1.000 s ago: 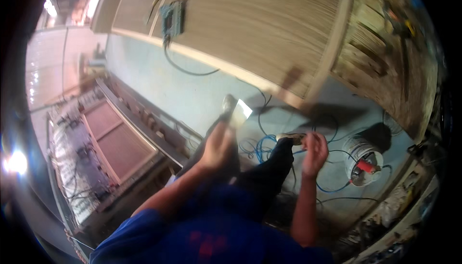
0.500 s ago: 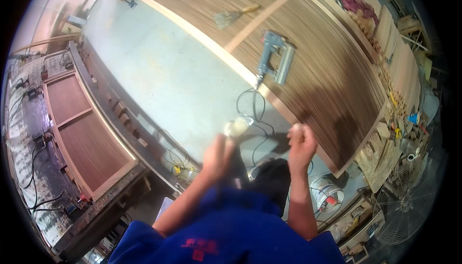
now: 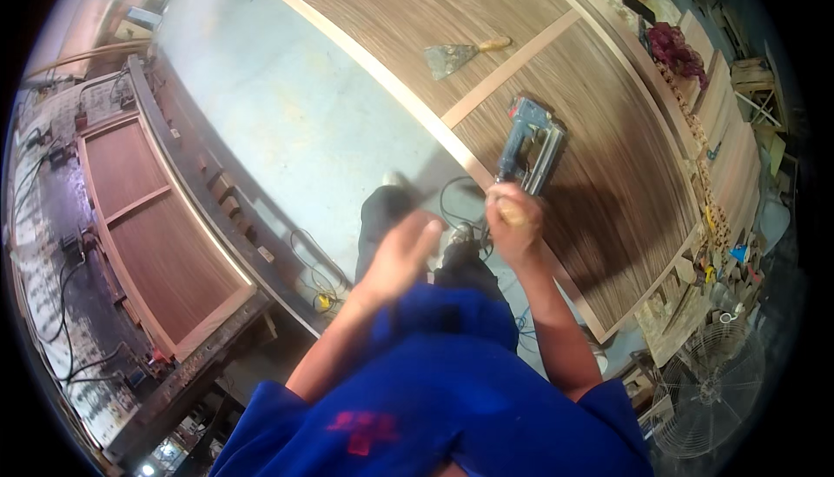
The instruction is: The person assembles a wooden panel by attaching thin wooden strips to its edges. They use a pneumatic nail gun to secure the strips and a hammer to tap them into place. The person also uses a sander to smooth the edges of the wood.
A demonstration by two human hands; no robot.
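Observation:
My right hand (image 3: pixel 514 225) is closed around a small yellowish thing (image 3: pixel 514 210). Most of that thing is hidden by the fingers, so its kind does not show. This hand is at the near edge of a large wood-grain panel (image 3: pixel 608 208) with pale edge strips, just below a nail gun (image 3: pixel 532 147). The gun lies on the panel, its dark hose hanging off the edge. Blurred by motion, my left hand (image 3: pixel 401 255) is in front of my body with thumb and fingers apart and nothing visible in it. Farther up the panel lies a wide scraper (image 3: pixel 465 57) with a wooden handle.
A smaller framed panel (image 3: pixel 165 242) lies on a dark machine bench (image 3: pixel 217 347) to the left. Grey floor (image 3: pixel 287 121) runs between bench and panel. On the right are a wire fan guard (image 3: pixel 708 390), wood offcuts and a dark red cloth (image 3: pixel 676 53). Cables trail across the floor.
The pale object in my left hand is gone from it. My right hand has moved up and left toward the nail gun and now holds something yellowish. My legs have come into view.

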